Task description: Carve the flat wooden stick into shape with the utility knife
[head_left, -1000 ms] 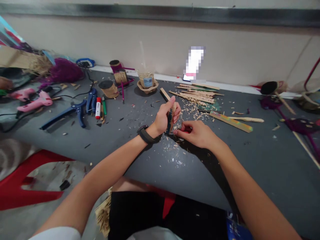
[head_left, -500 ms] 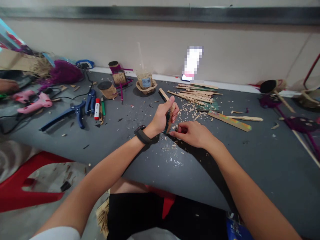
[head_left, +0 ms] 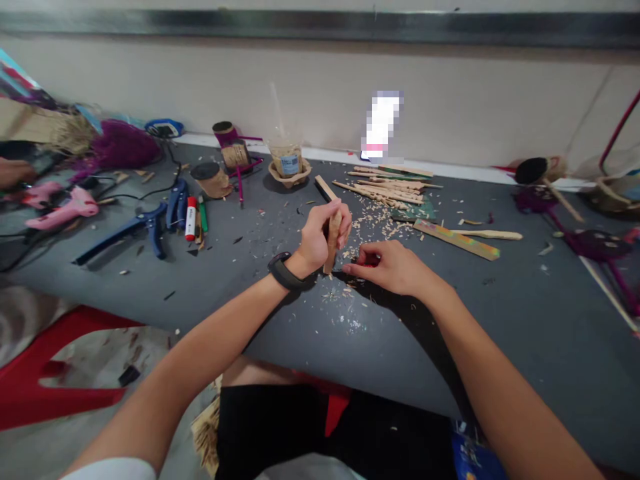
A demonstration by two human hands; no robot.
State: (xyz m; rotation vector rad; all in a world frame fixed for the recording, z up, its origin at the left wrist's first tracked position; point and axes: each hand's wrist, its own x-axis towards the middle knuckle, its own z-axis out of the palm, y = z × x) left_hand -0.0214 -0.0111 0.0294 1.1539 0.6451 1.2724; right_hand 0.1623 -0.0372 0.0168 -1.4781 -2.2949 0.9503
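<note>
My left hand (head_left: 320, 235), with a dark watch on its wrist, is wrapped round a wooden stick (head_left: 330, 256) whose lower end meets the grey table (head_left: 280, 320). Just right of the stick, my right hand (head_left: 385, 264) is closed round a small red-handled tool (head_left: 369, 261). A thin dark tip reaches from its fingertips toward the stick's lower end. Pale wood shavings (head_left: 373, 223) lie scattered around both hands. Behind them rests a pile of carved sticks (head_left: 395, 188).
A cup (head_left: 289, 159), a glowing phone (head_left: 383, 123) and wooden rounds (head_left: 211, 180) stand at the back. Blue cutters (head_left: 125, 233), a red marker (head_left: 191, 219) and a pink glue gun (head_left: 70, 208) lie left. A flat wooden strip (head_left: 457, 240) lies right. Another person's hand (head_left: 15, 173) shows far left.
My left hand has turned the stick, so its pale face now shows. My right hand has drawn back slightly from it, and more of the red handle is visible. The view has shifted slightly.
</note>
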